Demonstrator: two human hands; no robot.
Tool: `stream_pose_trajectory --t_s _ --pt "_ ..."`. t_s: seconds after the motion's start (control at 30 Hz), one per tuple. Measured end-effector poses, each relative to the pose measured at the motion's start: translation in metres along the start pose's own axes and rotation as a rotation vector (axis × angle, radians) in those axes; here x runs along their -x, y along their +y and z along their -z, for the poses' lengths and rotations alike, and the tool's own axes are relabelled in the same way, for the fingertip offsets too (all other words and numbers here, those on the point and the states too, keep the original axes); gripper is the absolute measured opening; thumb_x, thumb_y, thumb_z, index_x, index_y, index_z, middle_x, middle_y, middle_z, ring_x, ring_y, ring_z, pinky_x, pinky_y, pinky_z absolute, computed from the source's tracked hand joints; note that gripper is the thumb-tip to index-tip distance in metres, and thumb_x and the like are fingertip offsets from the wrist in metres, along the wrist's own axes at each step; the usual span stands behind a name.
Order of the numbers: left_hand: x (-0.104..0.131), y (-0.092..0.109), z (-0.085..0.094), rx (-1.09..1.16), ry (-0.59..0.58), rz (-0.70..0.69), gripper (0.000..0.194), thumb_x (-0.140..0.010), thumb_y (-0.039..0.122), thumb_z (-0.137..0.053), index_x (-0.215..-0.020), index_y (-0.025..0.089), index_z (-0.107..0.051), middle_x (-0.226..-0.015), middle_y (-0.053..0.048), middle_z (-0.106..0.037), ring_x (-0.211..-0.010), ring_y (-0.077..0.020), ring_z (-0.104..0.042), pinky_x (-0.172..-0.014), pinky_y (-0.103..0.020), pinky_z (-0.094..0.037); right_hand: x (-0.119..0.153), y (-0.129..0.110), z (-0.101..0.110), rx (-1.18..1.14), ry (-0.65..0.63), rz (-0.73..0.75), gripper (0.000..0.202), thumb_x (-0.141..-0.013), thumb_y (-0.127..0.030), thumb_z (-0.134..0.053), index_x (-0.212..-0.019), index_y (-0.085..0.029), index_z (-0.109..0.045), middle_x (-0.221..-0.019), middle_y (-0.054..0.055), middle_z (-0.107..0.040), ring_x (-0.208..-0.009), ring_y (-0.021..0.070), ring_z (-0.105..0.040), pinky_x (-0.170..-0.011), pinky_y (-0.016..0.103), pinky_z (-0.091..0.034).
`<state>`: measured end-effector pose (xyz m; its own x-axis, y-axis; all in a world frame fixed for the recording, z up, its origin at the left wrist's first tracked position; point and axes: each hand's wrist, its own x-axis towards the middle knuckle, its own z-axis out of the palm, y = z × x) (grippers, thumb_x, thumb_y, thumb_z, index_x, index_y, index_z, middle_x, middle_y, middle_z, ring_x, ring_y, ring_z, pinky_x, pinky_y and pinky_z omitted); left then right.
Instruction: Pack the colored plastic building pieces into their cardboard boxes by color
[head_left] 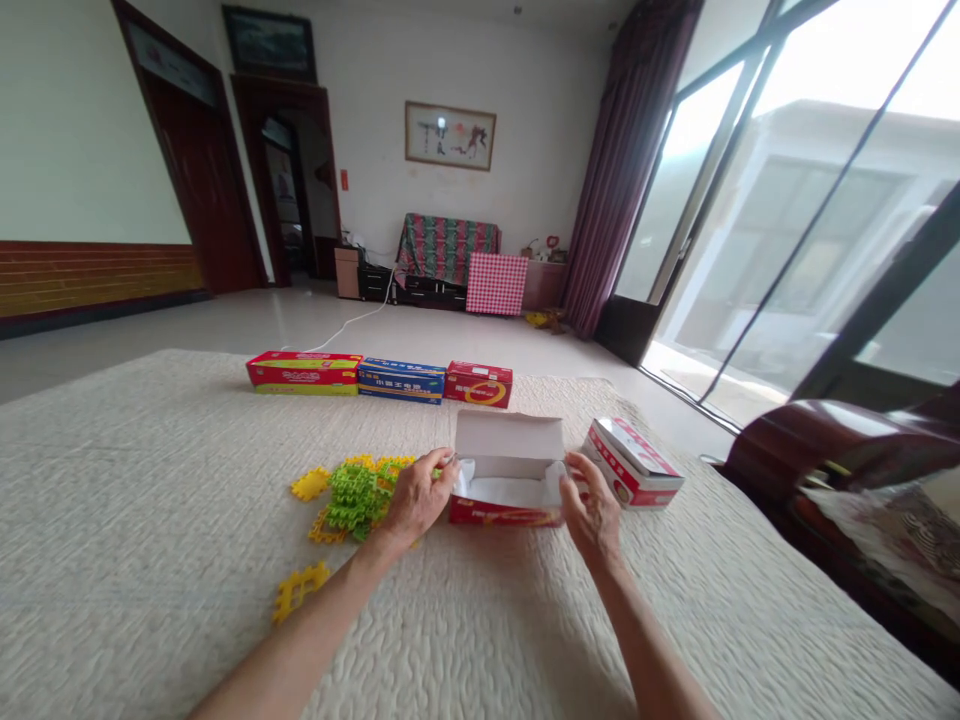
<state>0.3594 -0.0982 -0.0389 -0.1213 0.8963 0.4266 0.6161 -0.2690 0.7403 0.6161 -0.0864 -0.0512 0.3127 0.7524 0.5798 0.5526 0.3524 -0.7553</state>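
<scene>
A red cardboard box [506, 513] with its lid [508, 432] raised stands before me on the quilted cover. White lining or plastic shows inside it. My left hand [420, 490] grips the box's left end, fingers bent at the upper edge. At the opposite end my right hand [592, 500] pinches the right edge in the same way. Close by the left hand lies a heap of green interlocking plastic pieces [356, 500], with yellow pieces [310, 484] around it. One more yellow piece [300, 590] lies nearer to me, beside my left forearm.
Along the far side stand a red and green box [304, 374], a blue box [401, 381] and a smaller red box [478, 384]. A white and red box [634, 462] sits right of my right hand. Dark wooden furniture [847, 440] borders the cover [187, 480] on the right.
</scene>
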Motion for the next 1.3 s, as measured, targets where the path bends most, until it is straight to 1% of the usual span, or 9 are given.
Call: stream_pose_trajectory --t_s 0.13,0.27,0.47,0.57,0.7,0.83,1.0,1.1,1.3 --pt "-0.003 -0.008 0.006 -0.012 0.054 0.092 0.031 -0.084 0.038 -0.054 -0.104 0.02 -0.07 -0.091 -0.01 -0.075 -0.083 -0.0222 -0.07 -0.076 -0.031 -0.051 0.003 0.011 -0.002 -0.049 0.092 -0.08 0.048 -0.082 -0.05 -0.049 -0.11 -0.014 -0.063 -0.111 0.016 -0.066 -0.095 0.0263 -0.063 -0.081 0.041 -0.05" --pt "-0.008 -0.012 0.009 0.239 0.085 0.211 0.036 -0.081 0.04 -0.055 -0.104 0.016 -0.068 -0.094 -0.012 -0.074 -0.084 -0.0225 -0.07 -0.071 -0.03 -0.053 0.002 0.01 -0.001 -0.106 0.151 -0.163 0.048 -0.084 -0.052 -0.045 -0.106 -0.014 -0.063 -0.108 0.015 -0.067 -0.103 0.0279 -0.06 -0.092 0.045 -0.045" --pt "-0.003 -0.001 0.009 0.575 0.079 0.216 0.054 -0.08 0.051 -0.055 -0.117 0.013 -0.06 -0.096 -0.011 -0.073 -0.074 -0.0191 -0.069 -0.062 -0.029 -0.055 0.004 -0.01 0.004 -0.406 0.152 -0.133 0.038 -0.088 -0.046 -0.047 -0.111 -0.018 -0.057 -0.109 0.011 -0.066 -0.087 0.0206 -0.064 -0.079 0.039 -0.051" --pt "0.001 0.001 0.005 0.524 0.048 0.139 0.046 -0.083 0.05 -0.052 -0.111 0.016 -0.064 -0.096 -0.009 -0.073 -0.077 -0.0178 -0.069 -0.066 -0.028 -0.055 0.006 -0.01 0.0 -0.444 0.069 -0.095 0.03 -0.086 -0.04 -0.052 -0.105 -0.017 -0.059 -0.099 0.009 -0.068 -0.08 0.0185 -0.065 -0.078 0.038 -0.053" --pt "0.004 -0.002 -0.003 0.316 0.05 0.01 0.029 -0.081 0.039 -0.055 -0.097 0.019 -0.069 -0.091 -0.005 -0.073 -0.078 -0.0166 -0.068 -0.072 -0.026 -0.054 0.005 -0.003 -0.005 -0.276 0.044 0.031 0.023 -0.08 -0.03 -0.057 -0.098 -0.017 -0.062 -0.091 0.007 -0.066 -0.079 0.0182 -0.063 -0.076 0.036 -0.054" --pt "0.005 -0.003 -0.006 0.22 0.086 -0.065 0.024 -0.078 0.031 -0.056 -0.096 0.02 -0.068 -0.101 -0.005 -0.071 -0.08 -0.0152 -0.067 -0.073 -0.025 -0.055 0.004 0.0 -0.006 -0.174 0.04 0.057 0.033 -0.074 -0.025 -0.054 -0.106 -0.019 -0.061 -0.116 0.012 -0.06 -0.099 0.0223 -0.06 -0.071 0.034 -0.055" --pt "0.005 -0.003 -0.006 0.252 0.025 -0.009 0.033 -0.077 0.029 -0.057 -0.108 0.019 -0.064 -0.107 -0.008 -0.07 -0.085 -0.0167 -0.068 -0.076 -0.028 -0.055 0.002 0.007 -0.007 -0.374 -0.115 -0.129 0.06 -0.069 -0.021 -0.052 -0.129 -0.022 -0.046 -0.132 0.013 -0.055 -0.116 0.0254 -0.056 -0.086 0.04 -0.052" --pt "0.005 -0.002 -0.008 0.31 0.03 0.047 0.041 -0.076 0.029 -0.058 -0.115 0.018 -0.059 -0.114 -0.01 -0.068 -0.086 -0.0179 -0.068 -0.073 -0.029 -0.055 0.001 0.01 -0.008 -0.546 -0.195 -0.158 0.069 -0.067 -0.02 -0.05 -0.135 -0.025 -0.037 -0.135 0.013 -0.053 -0.118 0.0248 -0.056 -0.091 0.043 -0.05" --pt "0.005 -0.005 -0.01 0.33 0.052 0.046 0.047 -0.074 0.024 -0.056 -0.12 0.015 -0.057 -0.117 -0.011 -0.067 -0.099 -0.0207 -0.066 -0.087 -0.033 -0.052 0.002 0.003 -0.001 -0.371 -0.173 -0.077 0.057 -0.067 -0.019 -0.05 -0.124 -0.025 -0.053 -0.117 0.009 -0.057 -0.11 0.0241 -0.057 -0.083 0.038 -0.051"
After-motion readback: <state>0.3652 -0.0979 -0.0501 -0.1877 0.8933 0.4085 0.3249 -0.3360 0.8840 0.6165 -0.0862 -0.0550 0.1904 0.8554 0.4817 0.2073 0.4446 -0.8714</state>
